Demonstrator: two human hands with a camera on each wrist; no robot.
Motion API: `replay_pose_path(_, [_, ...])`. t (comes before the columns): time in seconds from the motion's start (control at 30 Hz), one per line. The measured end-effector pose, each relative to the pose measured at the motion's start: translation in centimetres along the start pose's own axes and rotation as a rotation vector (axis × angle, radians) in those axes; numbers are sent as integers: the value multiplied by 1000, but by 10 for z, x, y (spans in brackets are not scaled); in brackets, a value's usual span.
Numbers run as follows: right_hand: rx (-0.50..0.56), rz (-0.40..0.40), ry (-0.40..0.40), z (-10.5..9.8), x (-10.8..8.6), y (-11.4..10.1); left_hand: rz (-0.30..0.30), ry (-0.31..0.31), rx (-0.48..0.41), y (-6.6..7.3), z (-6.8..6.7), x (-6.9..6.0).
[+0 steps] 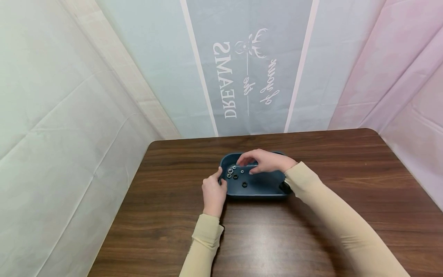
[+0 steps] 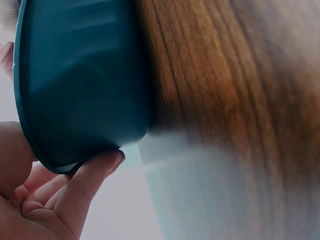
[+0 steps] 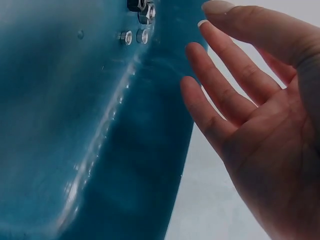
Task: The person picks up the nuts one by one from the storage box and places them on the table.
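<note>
A dark blue tray (image 1: 261,188) with rounded corners sits near the back of the table. Several hex nuts, among them a silver nut (image 1: 230,171) and a black nut (image 1: 244,184), lie spread over its left half. My left hand (image 1: 212,192) grips the tray's left end; in the left wrist view its thumb and fingers clasp the rim at a corner. Over the tray, my right hand (image 1: 266,159) hovers with loosely bent fingers. The right wrist view shows nothing between that hand's fingertips (image 3: 191,85), which are apart from the silver nuts (image 3: 142,36).
The brown wood-grain table (image 1: 256,238) extends around the tray on every side. A printed cloth backdrop (image 1: 249,77) hangs behind it, and pale fabric (image 1: 69,154) covers the left side. A black band (image 1: 285,187) shows at the right wrist.
</note>
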State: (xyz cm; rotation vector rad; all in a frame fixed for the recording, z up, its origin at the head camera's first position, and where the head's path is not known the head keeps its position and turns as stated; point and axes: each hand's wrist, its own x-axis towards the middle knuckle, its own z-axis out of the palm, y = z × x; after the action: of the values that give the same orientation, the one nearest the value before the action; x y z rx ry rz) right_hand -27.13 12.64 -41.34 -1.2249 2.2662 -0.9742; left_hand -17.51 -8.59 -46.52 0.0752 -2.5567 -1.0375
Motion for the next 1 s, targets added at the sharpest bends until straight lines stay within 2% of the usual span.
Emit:
replay_pose_path(0.57, [53, 8, -59, 12, 10, 17, 2, 2, -6, -1, 1, -1])
replay_pose_path(0.73, [38, 9, -80, 15, 11, 18, 7, 12, -5, -2, 2, -1])
replay_pose_path(1.0, [18, 36, -104, 22, 13, 21, -12, -5, 1, -1, 1, -1])
